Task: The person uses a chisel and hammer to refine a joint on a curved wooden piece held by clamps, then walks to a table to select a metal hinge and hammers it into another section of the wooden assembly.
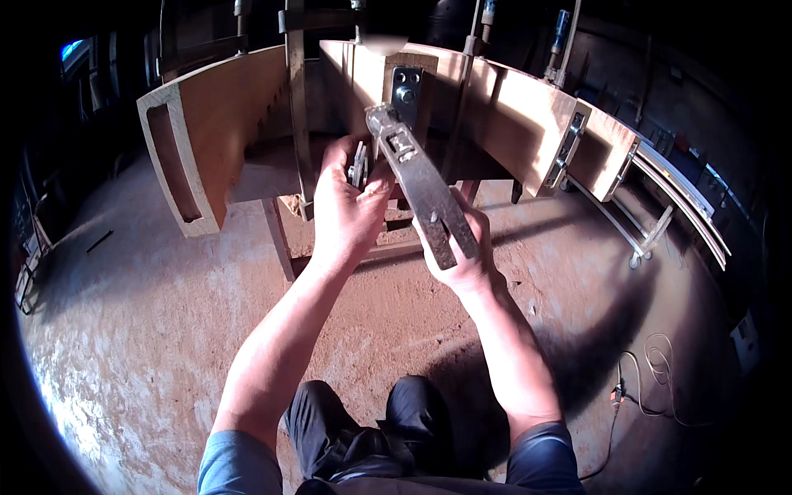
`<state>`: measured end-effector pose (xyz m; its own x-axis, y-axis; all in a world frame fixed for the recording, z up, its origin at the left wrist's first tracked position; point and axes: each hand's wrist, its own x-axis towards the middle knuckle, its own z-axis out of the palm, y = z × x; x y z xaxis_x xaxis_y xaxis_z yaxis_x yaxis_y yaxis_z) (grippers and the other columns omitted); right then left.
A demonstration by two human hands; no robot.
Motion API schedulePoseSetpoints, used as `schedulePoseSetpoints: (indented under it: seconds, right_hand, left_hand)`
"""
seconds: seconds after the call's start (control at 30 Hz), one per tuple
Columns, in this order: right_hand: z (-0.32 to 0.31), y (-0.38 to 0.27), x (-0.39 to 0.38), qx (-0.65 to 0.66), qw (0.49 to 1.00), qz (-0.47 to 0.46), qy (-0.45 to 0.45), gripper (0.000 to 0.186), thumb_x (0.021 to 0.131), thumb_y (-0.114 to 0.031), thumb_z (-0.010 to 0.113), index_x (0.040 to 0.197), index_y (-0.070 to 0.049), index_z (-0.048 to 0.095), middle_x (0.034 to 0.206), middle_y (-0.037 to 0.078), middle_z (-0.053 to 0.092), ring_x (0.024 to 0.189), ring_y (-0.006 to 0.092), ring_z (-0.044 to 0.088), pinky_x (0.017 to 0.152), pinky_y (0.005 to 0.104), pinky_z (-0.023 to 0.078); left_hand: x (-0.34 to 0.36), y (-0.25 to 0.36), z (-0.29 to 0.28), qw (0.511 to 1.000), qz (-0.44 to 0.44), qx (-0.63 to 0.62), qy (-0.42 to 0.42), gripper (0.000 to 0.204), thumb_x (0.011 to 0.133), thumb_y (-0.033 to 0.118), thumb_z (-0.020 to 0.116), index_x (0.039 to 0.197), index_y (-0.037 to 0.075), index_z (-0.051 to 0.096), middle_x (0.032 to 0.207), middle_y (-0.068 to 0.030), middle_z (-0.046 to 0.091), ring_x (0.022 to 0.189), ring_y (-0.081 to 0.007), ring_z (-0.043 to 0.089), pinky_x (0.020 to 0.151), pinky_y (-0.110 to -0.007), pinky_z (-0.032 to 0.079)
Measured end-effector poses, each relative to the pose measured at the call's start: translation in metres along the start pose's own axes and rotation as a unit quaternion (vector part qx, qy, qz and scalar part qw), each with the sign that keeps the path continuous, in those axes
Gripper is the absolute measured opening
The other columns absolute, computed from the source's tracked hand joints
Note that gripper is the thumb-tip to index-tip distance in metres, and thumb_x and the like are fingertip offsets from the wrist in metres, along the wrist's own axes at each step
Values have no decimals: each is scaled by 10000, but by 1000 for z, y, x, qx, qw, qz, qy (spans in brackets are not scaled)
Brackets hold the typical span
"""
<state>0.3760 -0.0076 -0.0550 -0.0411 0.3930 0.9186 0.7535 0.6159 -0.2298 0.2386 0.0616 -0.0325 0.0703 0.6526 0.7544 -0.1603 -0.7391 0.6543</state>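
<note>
My right hand point(466, 260) is closed on a claw hammer point(419, 177). The dark hammer head is raised toward me, its claw over my fingers and its striking face near the boards; the handle is mostly hidden. Just left of it, my left hand point(351, 210) pinches a small metal fitting point(359, 165) with flat plates between thumb and fingers. Beyond both hands, a dark metal plate point(407, 95) with holes sits on the end of a wooden piece. The hammer does not appear to touch it.
Long wooden beams point(495, 103) stand in a row, held by upright bar clamps point(295, 107). A recessed beam end point(177, 165) juts out at left. Metal fittings point(567, 147) sit on beam ends at right. A wheeled cart point(639, 239) and a cable point(631, 363) are at right.
</note>
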Motion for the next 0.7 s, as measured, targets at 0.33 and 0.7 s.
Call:
schedulePoseSetpoints:
  seconds: [0.33,0.7]
  right_hand:
    - [-1,-6,2,-14,1000,22,-9,209,854,-199,700,939,-51,579,726,83,652,670,233,687,558,340,526]
    - [-18,-27,21,240,970,-2,43,181,914,-155,639,1025,-25,581,775,51,673,673,112,664,575,238,538]
  left_hand:
    - [1,-9,1,1000,-1,-12,0,355,850,22,651,1174,-14,512,969,-90,651,842,-136,648,731,-274,539]
    - [2,-19,1,998,-29,-61,13,400,848,196,704,1140,-27,546,877,-105,665,753,-114,615,685,-275,505]
